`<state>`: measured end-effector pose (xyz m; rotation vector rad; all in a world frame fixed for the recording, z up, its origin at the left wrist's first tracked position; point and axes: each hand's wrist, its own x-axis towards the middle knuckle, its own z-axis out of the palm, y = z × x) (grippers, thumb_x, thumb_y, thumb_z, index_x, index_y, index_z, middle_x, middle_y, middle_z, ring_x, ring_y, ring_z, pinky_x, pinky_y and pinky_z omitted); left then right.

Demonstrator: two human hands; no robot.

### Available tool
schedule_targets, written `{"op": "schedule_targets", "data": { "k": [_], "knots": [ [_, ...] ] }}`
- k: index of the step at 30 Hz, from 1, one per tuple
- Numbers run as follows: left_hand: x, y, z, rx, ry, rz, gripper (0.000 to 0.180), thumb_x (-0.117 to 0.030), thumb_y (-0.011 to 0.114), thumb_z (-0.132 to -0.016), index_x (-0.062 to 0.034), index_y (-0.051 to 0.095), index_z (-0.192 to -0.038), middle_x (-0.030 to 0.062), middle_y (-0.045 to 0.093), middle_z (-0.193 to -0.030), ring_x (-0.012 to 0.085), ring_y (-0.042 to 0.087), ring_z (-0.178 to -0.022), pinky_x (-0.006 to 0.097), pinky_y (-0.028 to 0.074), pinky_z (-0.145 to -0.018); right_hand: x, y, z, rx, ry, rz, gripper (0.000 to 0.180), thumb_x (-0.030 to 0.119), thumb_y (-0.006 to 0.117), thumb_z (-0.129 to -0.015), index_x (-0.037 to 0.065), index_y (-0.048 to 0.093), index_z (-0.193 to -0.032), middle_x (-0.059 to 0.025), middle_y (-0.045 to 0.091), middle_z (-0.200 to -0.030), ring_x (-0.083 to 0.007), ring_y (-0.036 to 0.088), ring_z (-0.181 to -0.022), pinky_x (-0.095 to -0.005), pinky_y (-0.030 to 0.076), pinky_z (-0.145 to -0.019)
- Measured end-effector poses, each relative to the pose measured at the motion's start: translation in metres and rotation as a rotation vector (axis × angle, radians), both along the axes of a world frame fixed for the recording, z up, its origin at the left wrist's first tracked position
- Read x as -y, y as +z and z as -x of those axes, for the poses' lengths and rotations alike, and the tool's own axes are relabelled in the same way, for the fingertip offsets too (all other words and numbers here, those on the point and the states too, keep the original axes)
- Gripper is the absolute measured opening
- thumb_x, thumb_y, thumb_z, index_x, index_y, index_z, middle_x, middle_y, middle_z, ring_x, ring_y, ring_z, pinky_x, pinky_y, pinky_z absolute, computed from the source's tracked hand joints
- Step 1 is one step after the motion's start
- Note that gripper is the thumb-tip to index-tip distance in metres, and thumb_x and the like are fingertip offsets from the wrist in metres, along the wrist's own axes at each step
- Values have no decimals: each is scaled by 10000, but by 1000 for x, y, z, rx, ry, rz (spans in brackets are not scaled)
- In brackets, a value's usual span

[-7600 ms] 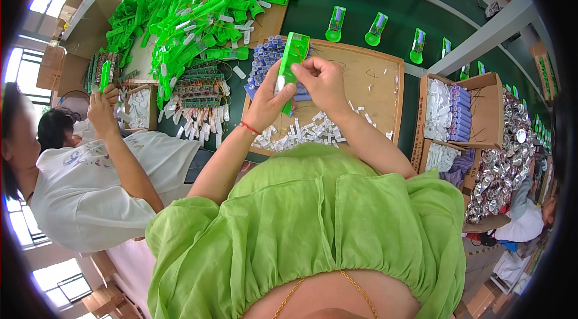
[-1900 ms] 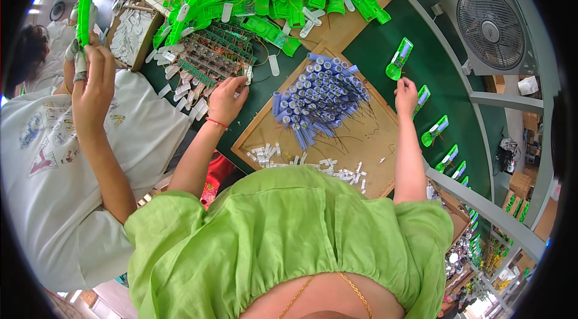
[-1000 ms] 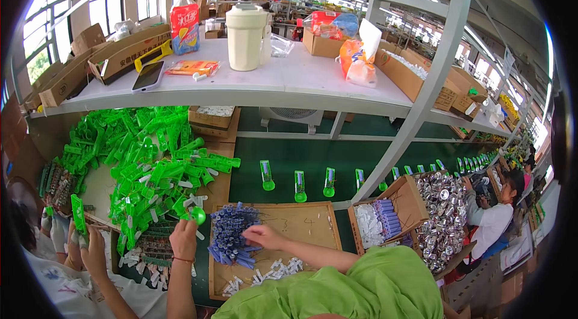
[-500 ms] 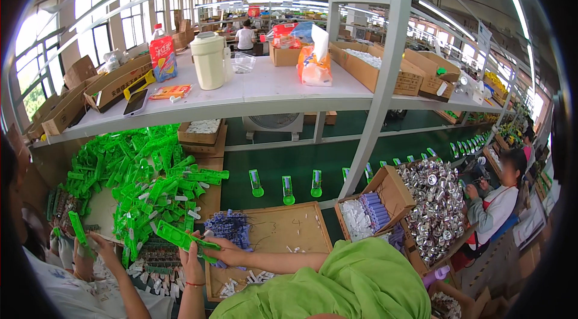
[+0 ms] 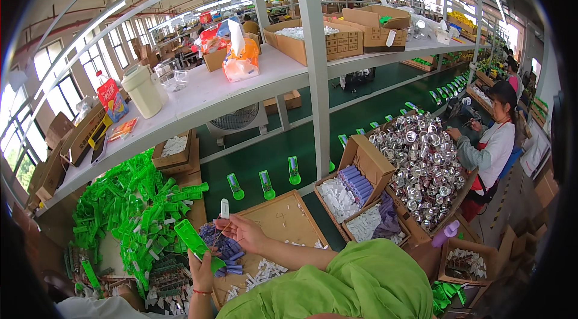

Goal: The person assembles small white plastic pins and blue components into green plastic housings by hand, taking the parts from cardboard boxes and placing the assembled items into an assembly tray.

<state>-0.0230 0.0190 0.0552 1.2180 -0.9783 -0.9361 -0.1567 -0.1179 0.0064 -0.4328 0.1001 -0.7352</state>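
My left hand (image 5: pixel 201 263) is closed around a bright green plastic casing (image 5: pixel 191 238), a long, trough-shaped piece held tilted. My right hand (image 5: pixel 245 233) pinches a small white oblong plastic piece (image 5: pixel 224 208) just to the right of the casing's upper end. Thin wires hang near the right fingers; where they end I cannot make out. Below and behind my hands is a cluster of purple-blue cylindrical cells (image 5: pixel 224 245) on a wooden-rimmed tray (image 5: pixel 283 222), with small white parts (image 5: pixel 265 274) scattered along its near side.
A heap of green casings (image 5: pixel 126 216) lies left. Several casings stand on the green conveyor (image 5: pixel 265 184) beyond the tray. Boxes of white parts and purple cells (image 5: pixel 356 186) and a pile of shiny silver cups (image 5: pixel 421 168) are right. A shelf post (image 5: pixel 312 78) rises ahead. Co-workers sit at both sides.
The view has turned to the right. My right hand has come away from the green casing and now holds up the white piece. The casing stays in my left hand, more upright.
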Motion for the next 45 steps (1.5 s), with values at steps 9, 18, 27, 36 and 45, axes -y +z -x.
{"op": "schedule_targets", "data": {
  "k": [9,18,27,36,45],
  "knots": [
    [5,-23,12,140,216,-62,428,-84,547,-931,-91,333,-1301,15,527,-930,104,559,-738,262,514,-614,-22,41,40,-272,-232,860,268,110,491,-978,-21,541,-1207,-99,613,-1150,-151,550,-1117,-293,430,-958],
    [2,-13,28,156,-201,-69,306,-135,629,-889,-45,472,-1136,44,599,-916,136,603,-796,275,496,-697,2,56,58,-396,-348,334,394,92,509,-957,-25,430,-1325,-143,623,-1063,-153,613,-965,-308,484,-875],
    [-2,-22,42,366,145,-122,258,-61,631,-850,-25,496,-1067,50,618,-842,103,590,-738,264,479,-601,-40,45,59,-325,-173,785,482,84,526,-944,43,363,-1396,-73,661,-937,-108,616,-841,-248,470,-748],
    [-15,-29,33,449,231,-109,309,-87,666,-835,-13,507,-1089,61,606,-847,127,585,-752,289,478,-627,-57,42,59,-437,-182,962,358,60,628,-890,15,536,-1233,-79,646,-1034,-107,615,-933,-226,473,-731],
    [-30,-37,42,254,-180,-152,448,-55,676,-807,-23,456,-1196,41,560,-917,112,582,-799,282,511,-694,-47,40,48,-316,-95,505,282,34,620,-884,-17,568,-1157,-81,660,-938,-80,585,-771,-216,468,-683]
  ]
}}
